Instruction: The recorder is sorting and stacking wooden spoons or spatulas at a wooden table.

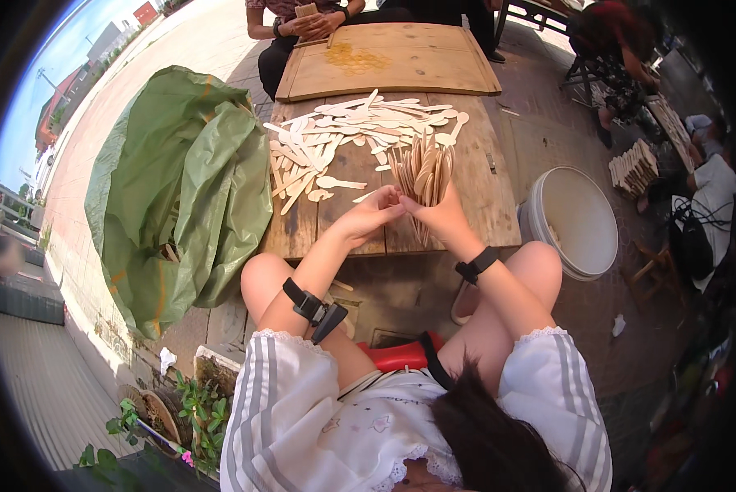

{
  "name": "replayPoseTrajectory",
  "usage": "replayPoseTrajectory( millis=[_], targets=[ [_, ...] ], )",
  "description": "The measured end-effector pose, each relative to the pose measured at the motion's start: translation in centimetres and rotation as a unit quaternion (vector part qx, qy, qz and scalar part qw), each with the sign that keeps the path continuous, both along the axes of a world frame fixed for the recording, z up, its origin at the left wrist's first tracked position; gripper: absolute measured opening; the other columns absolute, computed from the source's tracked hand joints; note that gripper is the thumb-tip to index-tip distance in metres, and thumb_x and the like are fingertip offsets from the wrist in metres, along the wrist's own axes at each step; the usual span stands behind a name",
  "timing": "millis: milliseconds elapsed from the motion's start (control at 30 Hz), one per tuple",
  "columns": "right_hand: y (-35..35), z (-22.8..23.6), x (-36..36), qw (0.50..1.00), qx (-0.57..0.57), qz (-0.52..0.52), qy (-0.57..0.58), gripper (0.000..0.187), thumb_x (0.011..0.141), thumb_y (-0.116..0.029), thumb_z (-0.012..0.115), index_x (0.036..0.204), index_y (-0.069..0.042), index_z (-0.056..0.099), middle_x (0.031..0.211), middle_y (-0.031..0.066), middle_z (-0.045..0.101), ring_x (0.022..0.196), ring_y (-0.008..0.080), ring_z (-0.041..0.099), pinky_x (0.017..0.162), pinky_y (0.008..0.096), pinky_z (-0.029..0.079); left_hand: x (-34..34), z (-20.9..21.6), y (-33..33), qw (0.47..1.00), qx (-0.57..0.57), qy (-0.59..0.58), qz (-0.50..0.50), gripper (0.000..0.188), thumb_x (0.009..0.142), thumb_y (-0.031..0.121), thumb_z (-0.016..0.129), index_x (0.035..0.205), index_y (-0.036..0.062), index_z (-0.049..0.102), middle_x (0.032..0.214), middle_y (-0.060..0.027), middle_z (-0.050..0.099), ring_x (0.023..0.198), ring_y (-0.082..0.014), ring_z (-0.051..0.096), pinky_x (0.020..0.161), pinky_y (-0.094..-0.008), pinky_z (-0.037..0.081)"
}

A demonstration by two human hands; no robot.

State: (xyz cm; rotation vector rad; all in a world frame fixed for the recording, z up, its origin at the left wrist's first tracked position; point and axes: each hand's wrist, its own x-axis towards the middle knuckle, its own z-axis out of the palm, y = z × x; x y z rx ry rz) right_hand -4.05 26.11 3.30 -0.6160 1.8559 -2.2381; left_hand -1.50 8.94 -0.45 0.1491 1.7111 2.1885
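Observation:
A thick bunch of wooden spoons (423, 170) stands upright over the near edge of the wooden table (474, 205). Wrapped round its right side is my right hand (440, 215), closed on it. My left hand (374, 211) meets it from the left, its fingers bent together at the bunch; whether a single spoon is between them is hidden. Just beyond my hands a loose heap of wooden spoons (343, 131) spreads across the table, a few lying singly near its front left.
A large green woven sack (179, 189) slumps left of the table. At right stands a white bucket (577, 221). A wooden board (392, 61) with yellow rubber bands (355, 57) lies at the far end, where another person's hands (312, 25) hold spoons. More people work at the right.

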Motion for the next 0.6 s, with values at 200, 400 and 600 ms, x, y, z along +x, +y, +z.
replayPoseTrajectory(
  millis=[200, 400, 600],
  targets=[
    [-1.0, 1.8, 2.2, 0.986, 0.082, -0.047, 0.137, 0.049, 0.073, -0.005, 0.070, 0.117, -0.003, 0.051, 0.109, 0.0066, 0.060, 0.097, 0.0160, 0.059, 0.084, 0.0303, 0.047, 1.5, 7.9, 0.3, 0.968, 0.092, 0.228, 0.045, 0.086, 0.072, 0.017, 0.059, 0.145, 0.0089, 0.015, 0.142, -0.0149, 0.030, 0.129, -0.0242, 0.035, 0.108, -0.0377, 0.026],
    [-2.0, -0.8, 1.4, 0.990, 0.112, 0.018, 0.080, 0.067, 0.069, -0.010, 0.074, 0.128, -0.004, 0.042, 0.113, 0.0101, 0.060, 0.105, 0.0200, 0.058, 0.092, 0.0318, 0.045, 1.5, 7.4, -0.8, 0.964, -0.048, 0.257, -0.050, 0.109, 0.066, 0.040, 0.080, 0.144, 0.0067, 0.010, 0.147, -0.0175, 0.024, 0.136, -0.0255, 0.027, 0.110, -0.0373, 0.022],
    [-1.8, -3.1, 0.6, 0.990, 0.102, 0.051, 0.081, 0.056, 0.072, -0.011, 0.071, 0.123, -0.002, 0.049, 0.111, 0.0104, 0.062, 0.099, 0.0162, 0.059, 0.087, 0.0302, 0.046, 2.3, 4.8, 0.3, 0.940, -0.200, 0.269, 0.070, 0.100, 0.056, 0.023, 0.090, 0.131, 0.0079, 0.025, 0.133, -0.0121, 0.039, 0.124, -0.0207, 0.040, 0.103, -0.0344, 0.034]
  ],
)
